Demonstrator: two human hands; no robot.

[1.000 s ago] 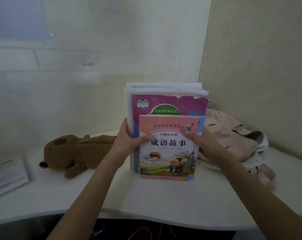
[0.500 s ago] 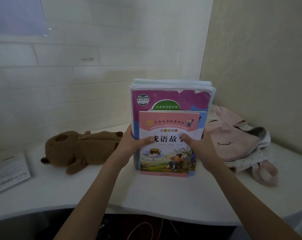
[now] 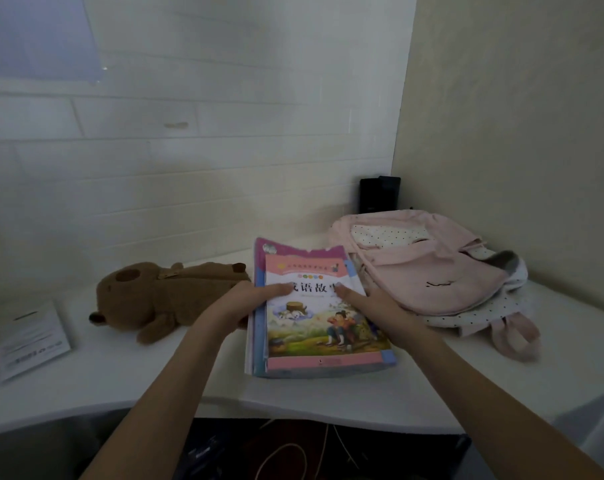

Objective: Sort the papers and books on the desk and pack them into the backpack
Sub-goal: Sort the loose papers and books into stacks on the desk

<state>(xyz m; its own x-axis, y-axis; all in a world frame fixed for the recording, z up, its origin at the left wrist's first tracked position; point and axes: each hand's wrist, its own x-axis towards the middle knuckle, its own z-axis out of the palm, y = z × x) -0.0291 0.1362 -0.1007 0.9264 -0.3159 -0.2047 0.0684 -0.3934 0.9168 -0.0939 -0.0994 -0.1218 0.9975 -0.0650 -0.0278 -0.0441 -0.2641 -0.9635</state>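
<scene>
The left hand (image 3: 240, 304) grips the left edge of the stack (image 3: 314, 317), thumb laid across the top book (image 3: 323, 315), fingers curled under. The right hand (image 3: 375, 306) lies flat on the cover's right side, fingers straight, grasping nothing. The stack lies flat on the desk (image 3: 328, 400) between both hands. Just right of the right hand slumps the backpack (image 3: 432, 268). Left of the left hand lies a teddy (image 3: 158, 299), and farther left a leaflet (image 3: 30, 337).

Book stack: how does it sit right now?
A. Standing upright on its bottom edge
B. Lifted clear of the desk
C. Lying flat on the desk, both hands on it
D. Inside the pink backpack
C: the book stack lies flat on the desk, with the left hand and the right hand on it beside the backpack.
</scene>
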